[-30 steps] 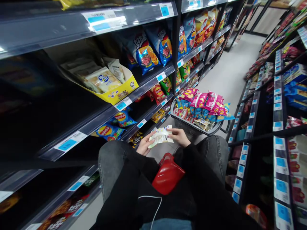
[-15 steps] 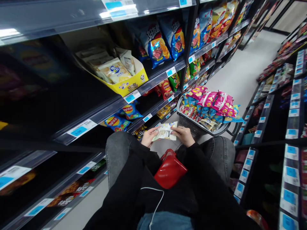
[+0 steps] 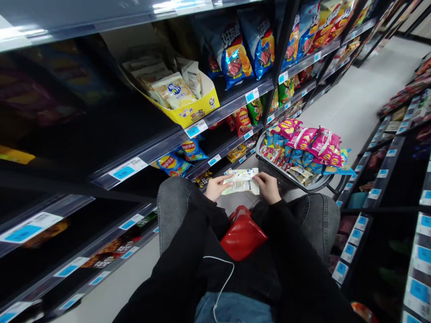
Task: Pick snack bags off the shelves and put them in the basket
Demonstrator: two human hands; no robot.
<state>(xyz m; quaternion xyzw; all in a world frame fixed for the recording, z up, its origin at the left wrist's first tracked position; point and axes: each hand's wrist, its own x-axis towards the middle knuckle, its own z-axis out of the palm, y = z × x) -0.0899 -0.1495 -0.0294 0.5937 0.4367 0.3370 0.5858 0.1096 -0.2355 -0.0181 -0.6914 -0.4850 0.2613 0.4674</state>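
Observation:
A pale snack packet (image 3: 241,181) with a blue logo and small print is stretched between my two hands, above my lap. My left hand (image 3: 215,187) pinches its left end. On its right end, the fingers of my right hand (image 3: 267,186) are closed. Below the hands a shiny red bag (image 3: 243,235) rests on my lap. Up on the left shelf, a yellow display box (image 3: 191,112) holds several similar packets, one pale packet (image 3: 175,89) lying at its front.
A grey shopping basket (image 3: 325,185) full of pink and blue chip bags stands on the floor ahead right. Shelves with blue chip bags (image 3: 232,56) run along my left. Another shelf row (image 3: 346,244) borders the aisle on my right. The aisle floor (image 3: 373,76) stretches ahead.
The packet now lies flatter and wider between my hands, which have spread slightly apart. The whole view has shifted, so shelves and basket appear further right.

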